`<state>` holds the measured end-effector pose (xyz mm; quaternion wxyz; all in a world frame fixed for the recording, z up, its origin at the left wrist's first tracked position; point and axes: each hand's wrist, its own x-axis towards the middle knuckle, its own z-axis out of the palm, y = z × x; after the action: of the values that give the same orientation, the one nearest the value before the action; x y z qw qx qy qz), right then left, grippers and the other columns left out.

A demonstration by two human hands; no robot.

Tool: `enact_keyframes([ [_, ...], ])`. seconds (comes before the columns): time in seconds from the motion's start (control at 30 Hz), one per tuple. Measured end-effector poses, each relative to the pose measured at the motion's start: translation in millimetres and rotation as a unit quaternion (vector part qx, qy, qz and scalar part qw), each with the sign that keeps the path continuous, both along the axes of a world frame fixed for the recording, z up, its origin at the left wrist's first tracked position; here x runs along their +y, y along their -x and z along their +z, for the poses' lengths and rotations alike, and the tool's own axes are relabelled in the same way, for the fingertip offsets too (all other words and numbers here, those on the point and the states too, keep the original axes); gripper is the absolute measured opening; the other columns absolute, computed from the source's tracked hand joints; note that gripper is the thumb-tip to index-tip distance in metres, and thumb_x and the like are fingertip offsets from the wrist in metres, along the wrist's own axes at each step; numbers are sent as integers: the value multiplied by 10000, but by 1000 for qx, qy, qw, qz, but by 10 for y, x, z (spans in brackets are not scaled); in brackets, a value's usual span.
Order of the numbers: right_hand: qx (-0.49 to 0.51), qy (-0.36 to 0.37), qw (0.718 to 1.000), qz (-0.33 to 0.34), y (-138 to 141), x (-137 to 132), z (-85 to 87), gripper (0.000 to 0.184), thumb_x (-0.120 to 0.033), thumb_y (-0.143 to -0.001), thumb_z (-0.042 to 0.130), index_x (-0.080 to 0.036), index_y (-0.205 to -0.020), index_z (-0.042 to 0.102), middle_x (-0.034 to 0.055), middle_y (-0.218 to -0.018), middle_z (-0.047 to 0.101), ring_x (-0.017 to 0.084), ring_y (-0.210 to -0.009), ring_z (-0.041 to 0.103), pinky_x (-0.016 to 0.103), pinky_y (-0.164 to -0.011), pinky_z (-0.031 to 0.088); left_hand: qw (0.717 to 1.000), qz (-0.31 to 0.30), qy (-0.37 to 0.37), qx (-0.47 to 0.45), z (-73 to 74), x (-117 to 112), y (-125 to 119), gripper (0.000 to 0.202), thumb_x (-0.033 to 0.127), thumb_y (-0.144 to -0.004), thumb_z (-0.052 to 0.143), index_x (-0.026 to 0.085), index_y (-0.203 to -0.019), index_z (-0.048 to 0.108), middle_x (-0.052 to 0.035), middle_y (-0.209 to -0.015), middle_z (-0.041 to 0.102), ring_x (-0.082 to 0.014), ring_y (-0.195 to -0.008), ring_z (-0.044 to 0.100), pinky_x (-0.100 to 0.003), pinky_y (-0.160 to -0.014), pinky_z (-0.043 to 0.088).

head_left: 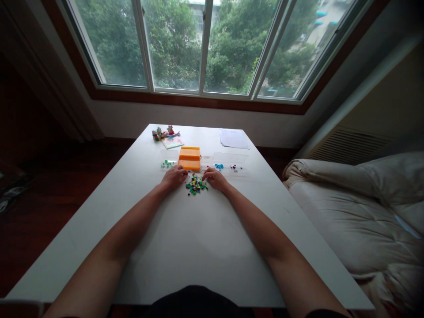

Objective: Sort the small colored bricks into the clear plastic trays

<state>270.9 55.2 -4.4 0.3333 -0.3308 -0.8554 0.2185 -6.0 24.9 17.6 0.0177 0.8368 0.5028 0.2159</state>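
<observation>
Our forearms (126,238) cross the white counter (198,256) to our left hand (174,176) and right hand (215,179) flanking the pile of tiny bricks (196,184) before the orange box (190,158), fingers curled, grasp impossible to tell; we judge sorting is underway, any pick needing a fine pinch.

Both forearms stretch across the white rectangular surface (198,247). The left hand (174,176) and the right hand (215,179) lie palm down on either side of a small heap of multicoloured plastic building bricks (196,184), with their fingertips at its edges. The bricks are too small to tell whether either hand pinches one.

Just beyond the heap sits an orange rectangular plastic box (189,158). A little cluster of green bricks (167,164) lies to its left and a cluster of blue bricks (219,166) to its right. Farther back lie a pastel printed booklet (172,142) and a white paper sheet (233,138). A cream quilted bed (357,207) stands to the right of the surface.
</observation>
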Motion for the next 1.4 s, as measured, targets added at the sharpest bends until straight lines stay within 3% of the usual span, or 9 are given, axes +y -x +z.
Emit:
enact_keyframes([
  [0.2, -2, 3, 999, -52, -25, 13, -5, 322, -9, -746, 518, -205, -806, 767, 45, -928, 625, 162, -849, 587, 295, -841, 475, 1000, 5, 1, -2, 0, 6, -7, 228, 297, -905, 535, 257, -984, 745, -67, -1000, 651, -222, -956, 590, -344, -855, 490],
  [0.33, 1, 38, 999, -28, -61, -12, 46, 231, -69, -751, 558, -182, -846, 735, 34, -917, 611, 124, -743, 563, 240, -703, 460, 1000, 6, 7, -2, 10, 2, -12, 219, 305, -902, 547, 253, -984, 743, -68, -1004, 649, -221, -959, 588, -338, -854, 488],
  [0.53, -47, 24, 999, -14, -103, -35, 100, 64, -174, -782, 658, -175, -829, 701, 21, -873, 589, 116, -713, 523, 228, -673, 425, 1000, 1, 3, -2, 12, 1, -19, 219, 299, -912, 537, 249, -974, 740, -70, -1005, 646, -224, -950, 586, -343, -858, 482],
  [0.7, -57, 21, 998, -29, -140, -13, 101, 116, -114, -769, 617, -170, -839, 691, 19, -867, 589, 112, -707, 511, 227, -685, 419, 1000, 5, 9, -7, 4, 6, -20, 215, 307, -908, 549, 247, -974, 744, -69, -1015, 647, -222, -958, 585, -342, -865, 484],
  [0.93, -82, 45, 995, 17, -169, -47, 176, 203, -210, -761, 708, -187, -963, 709, 19, -910, 573, 119, -734, 515, 227, -681, 432, 1000, 1, 4, -1, 5, 13, -18, 225, 303, -915, 535, 256, -987, 742, -70, -1006, 649, -232, -964, 590, -354, -863, 486],
  [1.2, -71, -5, 997, -28, -104, -19, 67, 66, -196, -832, 681, -202, -875, 731, 16, -840, 591, 128, -728, 528, 249, -705, 434, 1000, 3, 6, -12, -8, 11, -26, 219, 309, -907, 543, 257, -973, 745, -75, -1012, 647, -236, -966, 590, -358, -880, 483],
  [1.4, -66, -21, 997, -19, -75, -40, 62, 99, -183, -855, 657, -212, -881, 748, 21, -831, 605, 133, -732, 533, 251, -708, 430, 1000, 3, 3, -1, 1, 2, -29, 228, 301, -913, 533, 253, -983, 744, -76, -1012, 650, -232, -957, 590, -355, -865, 482],
])
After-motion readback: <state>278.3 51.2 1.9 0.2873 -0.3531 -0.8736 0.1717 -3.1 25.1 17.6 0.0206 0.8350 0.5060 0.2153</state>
